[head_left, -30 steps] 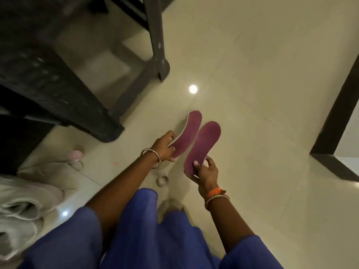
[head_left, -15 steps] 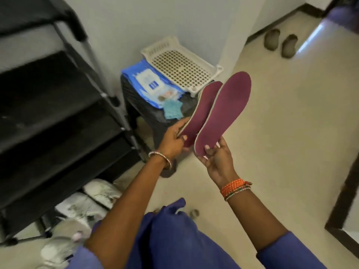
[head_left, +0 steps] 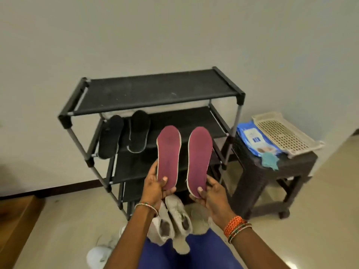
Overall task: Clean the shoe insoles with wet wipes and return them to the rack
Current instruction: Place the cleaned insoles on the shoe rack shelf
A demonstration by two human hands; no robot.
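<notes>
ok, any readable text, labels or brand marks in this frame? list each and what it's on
Nothing can be quoted.
Blue wet wipes pack on the dark stool: its white label carries a dark blue mark and print, too blurred to read.
Maroon insoles, black insoles, shoe rack, white tray: no visible text.
</notes>
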